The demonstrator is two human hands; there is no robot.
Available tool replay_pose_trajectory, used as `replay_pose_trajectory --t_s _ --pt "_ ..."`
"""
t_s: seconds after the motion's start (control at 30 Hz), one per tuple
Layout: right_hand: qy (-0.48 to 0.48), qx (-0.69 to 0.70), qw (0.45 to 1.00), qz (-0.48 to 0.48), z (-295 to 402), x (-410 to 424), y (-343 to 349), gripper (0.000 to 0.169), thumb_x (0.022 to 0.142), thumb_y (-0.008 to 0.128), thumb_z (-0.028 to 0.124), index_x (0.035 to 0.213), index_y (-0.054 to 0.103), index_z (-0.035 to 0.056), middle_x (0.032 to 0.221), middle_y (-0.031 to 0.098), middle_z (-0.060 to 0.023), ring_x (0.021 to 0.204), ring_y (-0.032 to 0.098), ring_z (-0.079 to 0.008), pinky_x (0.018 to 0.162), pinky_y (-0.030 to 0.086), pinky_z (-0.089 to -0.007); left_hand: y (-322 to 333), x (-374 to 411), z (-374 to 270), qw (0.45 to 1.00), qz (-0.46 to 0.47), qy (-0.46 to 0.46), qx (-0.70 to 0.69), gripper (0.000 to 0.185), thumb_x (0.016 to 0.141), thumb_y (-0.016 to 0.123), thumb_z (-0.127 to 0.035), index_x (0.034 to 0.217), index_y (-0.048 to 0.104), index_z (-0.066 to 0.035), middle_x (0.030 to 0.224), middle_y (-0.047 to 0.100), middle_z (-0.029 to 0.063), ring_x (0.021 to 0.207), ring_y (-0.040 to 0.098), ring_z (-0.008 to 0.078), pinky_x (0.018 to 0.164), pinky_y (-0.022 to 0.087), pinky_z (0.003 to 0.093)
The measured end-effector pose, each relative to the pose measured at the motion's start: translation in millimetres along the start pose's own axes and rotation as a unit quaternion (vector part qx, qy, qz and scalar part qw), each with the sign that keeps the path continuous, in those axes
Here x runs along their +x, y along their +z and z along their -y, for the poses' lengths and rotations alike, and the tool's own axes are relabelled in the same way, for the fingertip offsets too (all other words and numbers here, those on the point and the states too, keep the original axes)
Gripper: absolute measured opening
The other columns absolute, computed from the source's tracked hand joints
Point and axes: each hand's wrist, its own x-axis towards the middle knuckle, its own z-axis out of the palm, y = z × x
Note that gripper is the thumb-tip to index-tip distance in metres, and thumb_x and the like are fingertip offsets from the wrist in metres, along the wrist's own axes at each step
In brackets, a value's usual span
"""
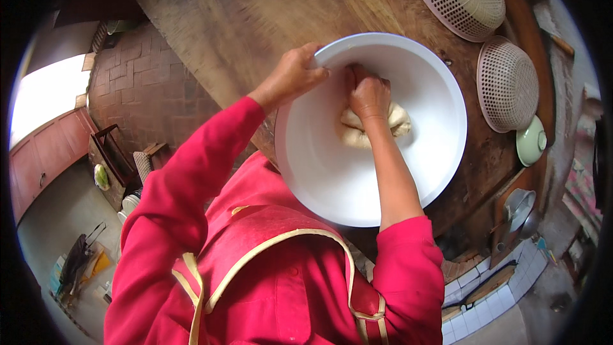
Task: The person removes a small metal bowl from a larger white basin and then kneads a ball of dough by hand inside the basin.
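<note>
A large white basin (330, 191) stands at the near edge of a wooden table, close to the front of my red apron (287, 220). My left hand (301, 69) grips its rim at the upper left, thumb on the inner side and the fingers mostly hidden outside. Inside, my right hand (368, 91) is curled into a fist and presses down on a lump of pale dough (357, 136). The dough is folded and bulges out on both sides of the wrist. My knuckles hide part of it.
Two perforated plastic baskets (459, 0) (508, 84) lie upside down along the table's right side, beside an overturned pale green bowl (530, 141). Bare wooden tabletop (268, 5) extends beyond the basin. A white-tiled stove ledge (483, 306) lies at lower right, a brick floor (139, 86) at left.
</note>
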Motion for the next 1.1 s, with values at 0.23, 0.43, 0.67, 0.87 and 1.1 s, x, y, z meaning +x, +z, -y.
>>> replay_pose_trajectory --t_s 0.23,0.43,0.67,0.87,1.1 --pt "0.043 0.278 0.943 -0.175 -44 -13 -38 0.026 0.089 0.055 0.024 0.093 0.062 -0.0009 0.081 0.064 -0.0169 0.073 0.061 -0.0301 0.07 0.048 -0.0382 9 -53 28 0.992 -0.051 -0.061 -0.101 0.04 0.082 0.06 -0.015 0.117 0.054 0.003 0.094 0.063 0.0069 0.084 0.058 0.0123 0.075 0.048 0.0277" --pt "0.103 0.232 0.966 -0.051 -76 -33 -23 0.04 0.089 0.049 0.036 0.09 0.063 -0.0016 0.088 0.063 -0.021 0.085 0.059 -0.0369 0.078 0.045 -0.0425 77 -146 40 0.904 -0.203 -0.142 -0.347 0.039 0.087 0.06 -0.018 0.12 0.047 -0.001 0.101 0.057 0.0053 0.092 0.054 0.0141 0.078 0.048 0.0305" --pt "0.134 0.185 0.971 0.068 -35 -25 -59 0.046 0.087 0.049 0.045 0.079 0.061 0.0015 0.083 0.063 -0.021 0.082 0.06 -0.038 0.075 0.045 -0.0432 108 -179 36 0.855 -0.188 -0.153 -0.458 0.042 0.09 0.057 -0.017 0.127 0.039 -0.007 0.109 0.053 0.0048 0.098 0.049 0.0137 0.085 0.043 0.031" --pt "0.108 0.151 0.98 0.068 22 -71 -76 0.038 0.083 0.056 0.044 0.087 0.064 0.0073 0.077 0.065 -0.0144 0.072 0.062 -0.0329 0.069 0.048 -0.0384 95 -178 44 0.899 -0.12 -0.099 -0.409 0.046 0.09 0.059 -0.021 0.128 0.039 -0.004 0.115 0.053 0.0083 0.103 0.05 0.0165 0.089 0.043 0.0332" --pt "-0.001 -0.131 0.991 0.025 61 -119 -66 0.038 0.077 0.065 0.042 0.107 0.065 0.0192 0.123 0.055 -0.0049 0.119 0.044 -0.0279 0.097 0.031 -0.0531 37 -138 51 0.913 -0.094 -0.095 -0.385 0.078 0.085 0.065 -0.032 0.142 0.023 0.0 0.138 0.037 0.0203 0.126 0.039 0.0282 0.099 0.038 0.0364"
